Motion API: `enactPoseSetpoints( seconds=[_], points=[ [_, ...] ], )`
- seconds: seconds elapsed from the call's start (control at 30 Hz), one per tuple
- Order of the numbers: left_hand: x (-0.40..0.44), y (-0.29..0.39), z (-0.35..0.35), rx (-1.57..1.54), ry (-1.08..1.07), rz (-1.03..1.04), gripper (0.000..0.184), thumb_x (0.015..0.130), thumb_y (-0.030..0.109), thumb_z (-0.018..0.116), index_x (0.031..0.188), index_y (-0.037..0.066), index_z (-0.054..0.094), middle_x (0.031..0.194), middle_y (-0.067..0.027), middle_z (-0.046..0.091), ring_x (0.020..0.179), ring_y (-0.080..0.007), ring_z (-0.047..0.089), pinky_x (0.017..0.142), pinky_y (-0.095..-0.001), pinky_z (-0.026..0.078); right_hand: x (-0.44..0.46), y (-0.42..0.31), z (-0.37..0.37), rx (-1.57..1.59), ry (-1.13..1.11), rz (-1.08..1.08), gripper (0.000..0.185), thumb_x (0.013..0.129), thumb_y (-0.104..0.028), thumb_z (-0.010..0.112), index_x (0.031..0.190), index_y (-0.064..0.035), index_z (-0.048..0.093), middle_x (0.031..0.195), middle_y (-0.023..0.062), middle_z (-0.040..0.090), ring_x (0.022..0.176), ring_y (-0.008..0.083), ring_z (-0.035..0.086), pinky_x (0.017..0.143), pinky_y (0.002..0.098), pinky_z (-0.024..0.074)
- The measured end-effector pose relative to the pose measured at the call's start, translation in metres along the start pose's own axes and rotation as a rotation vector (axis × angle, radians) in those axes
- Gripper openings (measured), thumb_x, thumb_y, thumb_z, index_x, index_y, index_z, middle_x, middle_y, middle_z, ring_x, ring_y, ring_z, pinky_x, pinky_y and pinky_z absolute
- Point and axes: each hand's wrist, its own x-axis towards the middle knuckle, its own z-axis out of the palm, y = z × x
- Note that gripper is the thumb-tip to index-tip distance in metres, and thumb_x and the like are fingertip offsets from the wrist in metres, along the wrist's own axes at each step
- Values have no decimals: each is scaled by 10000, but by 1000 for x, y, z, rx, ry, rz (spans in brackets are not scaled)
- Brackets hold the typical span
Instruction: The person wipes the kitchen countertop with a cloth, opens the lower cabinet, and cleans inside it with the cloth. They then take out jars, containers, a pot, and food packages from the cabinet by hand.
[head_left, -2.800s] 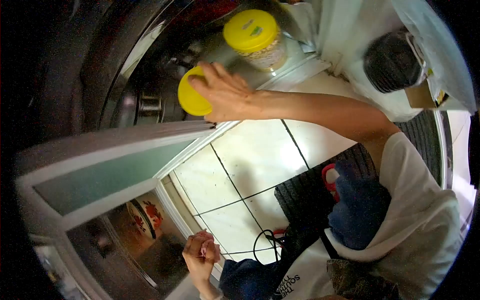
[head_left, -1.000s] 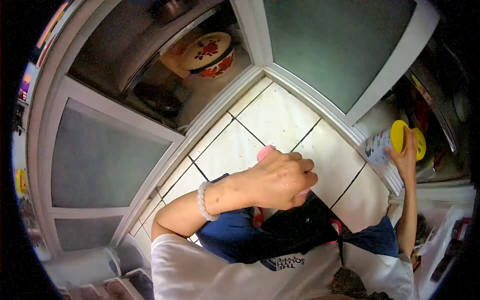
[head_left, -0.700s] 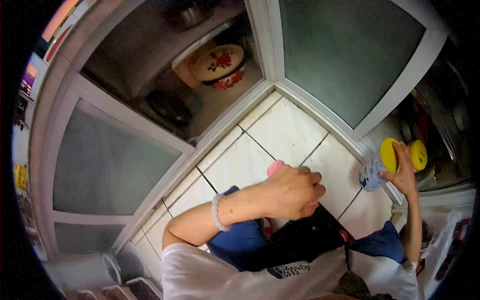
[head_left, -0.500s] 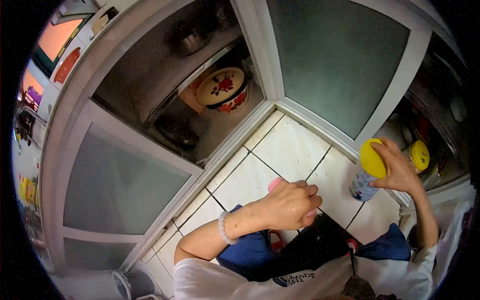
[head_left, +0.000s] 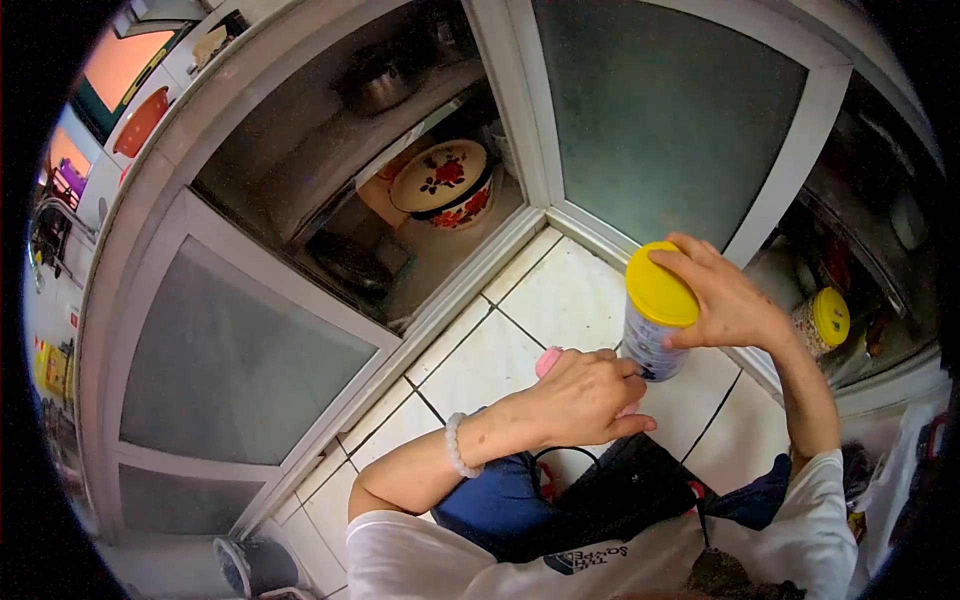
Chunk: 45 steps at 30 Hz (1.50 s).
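My right hand (head_left: 725, 300) grips a tall canister (head_left: 655, 350) by its upper part, thumb and fingers around the yellow lid (head_left: 662, 285). The canister has a pale printed side and stands slightly tilted above the floor tiles. My left hand (head_left: 590, 395), with a beaded bracelet (head_left: 456, 447) on its wrist, is closed around a pink object (head_left: 547, 362). Only its rounded end and a bit below the fingers show, so its kind is unclear. The left fingers are close to the canister's lower side; whether they touch is hard to tell.
An open cabinet at left holds a flowered enamel pot (head_left: 445, 185). Frosted door panels (head_left: 670, 120) stand ahead. Another yellow-lidded jar (head_left: 822, 320) sits inside the right cabinet. A grey bin (head_left: 255, 567) is at lower left, and a plastic bag (head_left: 900, 490) at lower right.
My right hand has brought the canister leftward and slightly up, away from the right cabinet and close to my left hand. My left hand stays almost in place with the pink object.
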Motion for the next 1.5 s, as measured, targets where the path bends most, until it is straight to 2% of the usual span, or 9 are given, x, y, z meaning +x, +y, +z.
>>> enactPoseSetpoints(
  seconds=[0.17,0.27,0.33,0.63,0.77,1.0,1.13,1.2,1.5],
  points=[
    [1,-8,7,-17,-10,-34,289,813,336,611,693,75,572,762,-95,544,749,-284,566,569,-425,441,-14,24,-1,-39,-59,93,889,539,-314,807,1290,-30,426,1341,241,370,1240,396,372,1036,420,333],
    [3,-8,10,12,46,-15,186,739,204,614,663,35,608,788,-133,601,765,-315,600,607,-432,473,-13,29,1,-85,-73,148,908,532,-336,814,1295,-30,430,1365,258,356,1252,411,372,1051,432,317],
    [4,-9,13,10,-43,46,148,757,205,604,737,60,583,802,-91,553,806,-282,567,624,-423,471,-9,29,2,-64,-95,139,910,532,-338,815,1298,-35,428,1369,258,353,1259,411,366,1054,431,314],
    [-15,-17,5,-24,-12,128,120,687,130,640,757,54,579,829,-72,557,847,-269,564,634,-411,485,14,12,0,23,-101,105,913,541,-323,827,1309,-50,416,1364,247,358,1259,404,370,1055,419,310],
    [-27,-28,3,16,-6,135,132,711,156,639,766,54,577,812,-73,559,843,-274,569,629,-422,489,34,9,9,52,-92,58,912,556,-329,825,1309,-27,409,1346,237,371,1248,384,381,1046,406,317],
    [-40,-40,2,-49,-85,70,280,831,331,601,818,53,574,816,-114,562,845,-302,586,639,-434,503,65,0,33,102,-152,19,898,573,-331,807,1311,-9,409,1346,260,362,1258,391,367,1052,421,301],
    [-48,-54,5,-51,-42,62,295,836,347,596,817,53,572,820,-119,561,835,-305,585,627,-436,499,75,2,46,94,-166,6,910,572,-351,817,1319,-33,406,1354,226,362,1242,375,390,1030,415,323],
    [-50,-57,3,-59,-59,36,310,837,360,592,808,53,562,818,-121,556,837,-308,580,621,-445,489,79,3,50,131,-187,15,900,585,-352,798,1322,-20,403,1353,267,359,1277,393,345,1057,436,292],
    [-50,-67,3,-106,-78,29,297,839,348,588,846,54,545,858,-116,550,855,-313,573,641,-453,483,83,8,53,133,-183,48,919,581,-354,799,1334,-24,387,1363,266,349,1279,399,339,1054,441,297]
  ],
)
